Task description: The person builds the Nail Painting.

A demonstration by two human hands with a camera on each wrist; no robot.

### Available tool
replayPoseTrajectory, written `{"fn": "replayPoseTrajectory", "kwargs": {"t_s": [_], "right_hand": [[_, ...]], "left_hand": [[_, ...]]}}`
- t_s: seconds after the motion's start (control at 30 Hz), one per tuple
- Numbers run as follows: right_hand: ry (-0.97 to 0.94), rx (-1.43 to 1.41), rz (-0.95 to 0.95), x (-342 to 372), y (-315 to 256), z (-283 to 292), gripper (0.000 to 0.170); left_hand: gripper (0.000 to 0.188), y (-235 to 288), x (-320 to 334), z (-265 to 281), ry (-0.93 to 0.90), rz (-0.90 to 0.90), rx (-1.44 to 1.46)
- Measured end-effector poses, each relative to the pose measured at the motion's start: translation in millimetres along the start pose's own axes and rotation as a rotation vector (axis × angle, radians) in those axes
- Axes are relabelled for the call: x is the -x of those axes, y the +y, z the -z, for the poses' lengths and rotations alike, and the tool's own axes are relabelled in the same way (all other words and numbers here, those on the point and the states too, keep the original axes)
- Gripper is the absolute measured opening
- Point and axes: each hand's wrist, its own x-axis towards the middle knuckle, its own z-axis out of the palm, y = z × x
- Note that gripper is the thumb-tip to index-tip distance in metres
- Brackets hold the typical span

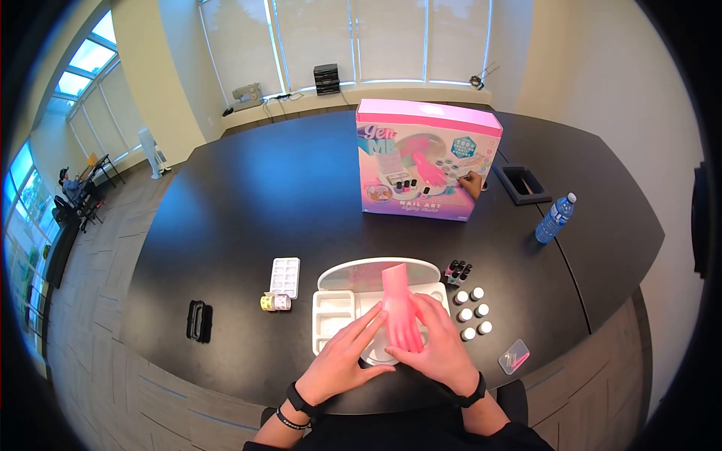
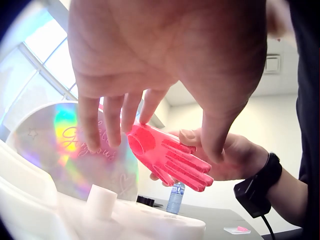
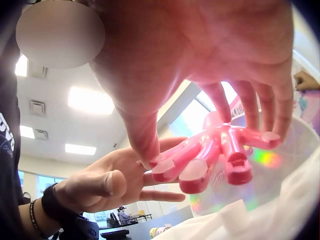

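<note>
A pink plastic model hand (image 1: 400,308) is held over the white nail station (image 1: 319,325), its fingers pointing toward the person. My right hand (image 1: 445,352) pinches it between thumb and fingers. My left hand (image 1: 342,364) has its fingers extended, with the fingertips right at the model's side. Flat nail beds show on the model's fingers (image 3: 194,170) in the right wrist view, and one fingertip has a notch. In the left wrist view, the model's wrist end (image 2: 143,143) looks hollow. Behind it rises the station's shiny rainbow panel (image 2: 50,145), and a short white peg (image 2: 101,201) stands on the base.
Right of the station are several white-capped pots (image 1: 465,315), dark-capped polish bottles (image 1: 457,272) and a small clear tray (image 1: 514,356). To the left lie a white palette (image 1: 285,277), tape rolls (image 1: 276,302) and a black case (image 1: 198,322). Farther back stand the box (image 1: 429,161) and a water bottle (image 1: 555,219).
</note>
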Motion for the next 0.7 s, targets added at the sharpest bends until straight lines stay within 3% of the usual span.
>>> {"fn": "replayPoseTrajectory", "kwargs": {"t_s": [0.37,0.7], "right_hand": [[-0.03,0.075,0.046,2.4,-0.9,-7.2,0.1],[-0.081,0.101,0.047,4.3,6.2,-13.5,0.086]], "left_hand": [[0.085,-9.8,2.7,-4.5,0.087,0.018,-0.025],[0.082,-26.5,7.8,-0.1,0.049,0.008,-0.053]]}}
